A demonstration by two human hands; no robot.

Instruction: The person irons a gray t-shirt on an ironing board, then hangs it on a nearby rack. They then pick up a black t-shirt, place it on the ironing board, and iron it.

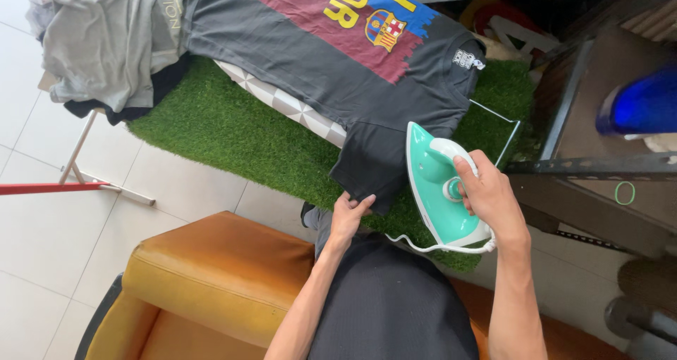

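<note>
Dark grey T-shirt (331, 64) spread front-up across ironing board (296, 110), collar toward right, sleeve hanging off near edge. Printed front panel in maroon, blue and yellow, with crest. Teal and white iron (438, 187) stood on sleeve edge, tip pointing away. Right hand (490, 198) wrapped over iron's handle, fingers closed around it, thumb resting near dial. White cord (437, 247) trailing from iron's rear, below wrist. Left hand (349, 215) pinched sleeve hem, fingers closed on fabric, pulling it flat just beside iron. Board cover patterned grey and white, visible only along near edge beneath shirt. Pile of grey and dark clothes (106, 43) heaped at board's left end, touching shirt. Green artificial turf mat (226, 131) under board, on white tiled floor (63, 240). Orange leather seat (211, 275) nearest to camera. Dark metal shelf (592, 166) at right, blue container (642, 102) on it. Red rod (49, 188) at left edge.
</note>
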